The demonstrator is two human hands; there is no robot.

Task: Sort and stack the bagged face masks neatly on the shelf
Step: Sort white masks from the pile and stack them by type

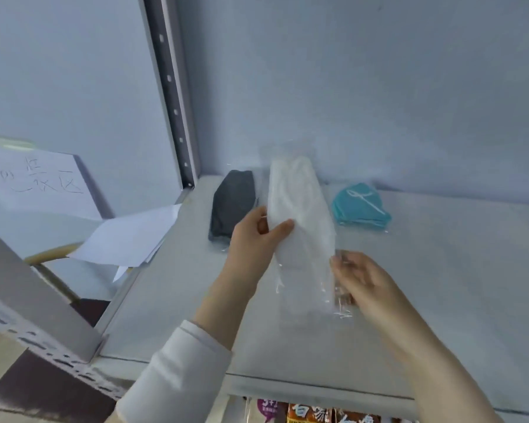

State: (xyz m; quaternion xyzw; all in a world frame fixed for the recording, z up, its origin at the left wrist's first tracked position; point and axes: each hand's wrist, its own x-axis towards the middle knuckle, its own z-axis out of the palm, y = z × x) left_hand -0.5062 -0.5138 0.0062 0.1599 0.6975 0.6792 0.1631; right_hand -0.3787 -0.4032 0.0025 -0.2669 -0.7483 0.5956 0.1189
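White bagged mask (300,215) is held up over the shelf (440,285), long axis running front-to-back, far end tilted up twd the back wall (379,87). Clear plastic bag extends past the mask at both ends.

L hand (254,239) grips the bag's left edge abt mid-length: thumb across the front face, other fingers curled behind. R hand (364,282) is at the bag's lower right edge, motion-blurred; thumb on the near side, fingers showing brownish thru the plastic behind, so it looks like a pinch on the bag edge.

On the shelf behind:
- dark grey bagged mask (231,203), lying flat at the left back, just left of the held bag, partly hidden by the L hand.
- teal bagged masks (361,206), a low stack lying flat at the back, right of the held bag; white ear loop visible on top.
- the two sit apart, w/ the held bag between them in view.

L arm has a white sleeve (171,370); R forearm bare.

Grey perforated upright post (173,96) stands at the shelf's left back corner. Left of the shelf: loose white papers (129,236) and a sheet w/ handwritten characters (34,181). Under the shelf's front edge, tops of printed packets (312,413) in orange/red, text not legible.
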